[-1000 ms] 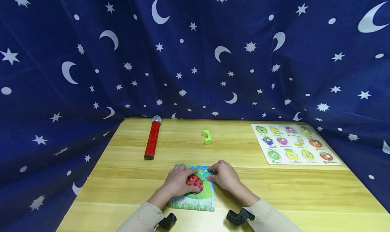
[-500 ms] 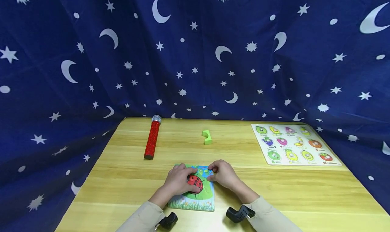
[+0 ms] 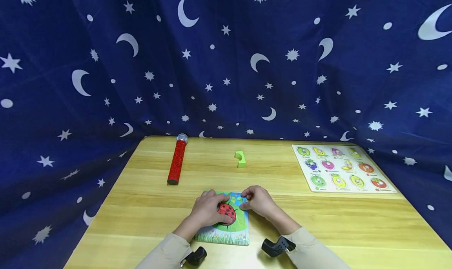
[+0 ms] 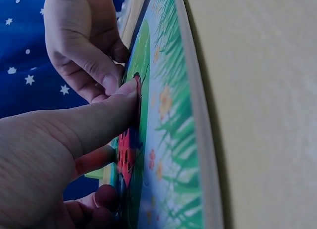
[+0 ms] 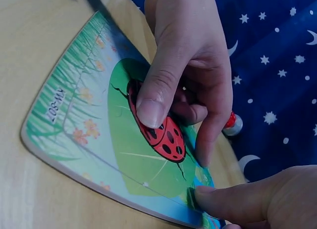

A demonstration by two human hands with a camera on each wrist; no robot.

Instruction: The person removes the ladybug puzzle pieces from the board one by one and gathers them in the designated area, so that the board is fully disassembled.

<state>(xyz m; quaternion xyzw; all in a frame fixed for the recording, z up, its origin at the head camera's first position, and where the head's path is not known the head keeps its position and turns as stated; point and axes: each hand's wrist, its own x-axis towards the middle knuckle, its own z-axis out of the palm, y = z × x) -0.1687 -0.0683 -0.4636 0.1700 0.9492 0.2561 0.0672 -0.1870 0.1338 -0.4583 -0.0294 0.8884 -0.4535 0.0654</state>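
Note:
A flat ladybug puzzle board lies near the front of the table, with grass and flowers along its near edge. My left hand rests over its left part, thumb on the red ladybug and fingers spread on the board. My right hand is at the board's upper right corner; in the right wrist view its thumb presses on a small green part at the edge. Whether its fingertips pinch a loose piece cannot be made out.
Behind the board lies a green notched block. A red glitter microphone is at the back left, a fruit puzzle board at the back right. A blue star-patterned curtain hangs behind the table.
Both hands have stayed at almost the same places on the board. The head view has shifted very slightly.

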